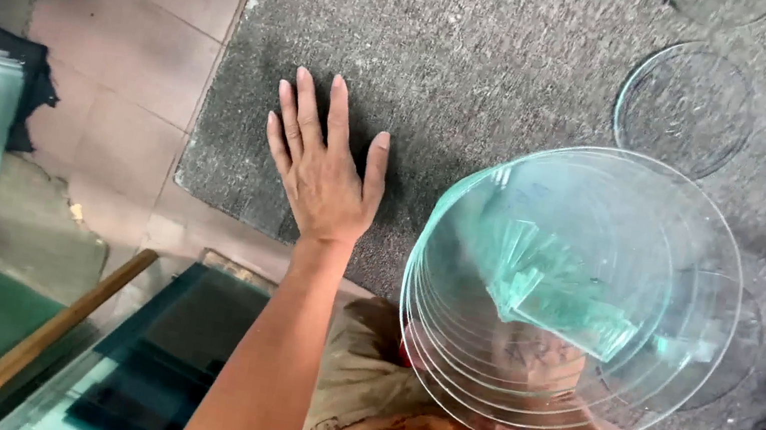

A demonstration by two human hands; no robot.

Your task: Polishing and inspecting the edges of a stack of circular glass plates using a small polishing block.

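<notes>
The left hand (324,171) lies flat, released, on coarse grey carpet (489,49); at three o'clock the right hand (538,365) grasps stacked round glass discs (573,294).

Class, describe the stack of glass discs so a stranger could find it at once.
Start at the grey mat covering the floor. Over its near edge, the right hand holds up the stack of round glass discs. Unlike the single discs lying flat on the mat, these are layered and lifted.
</notes>
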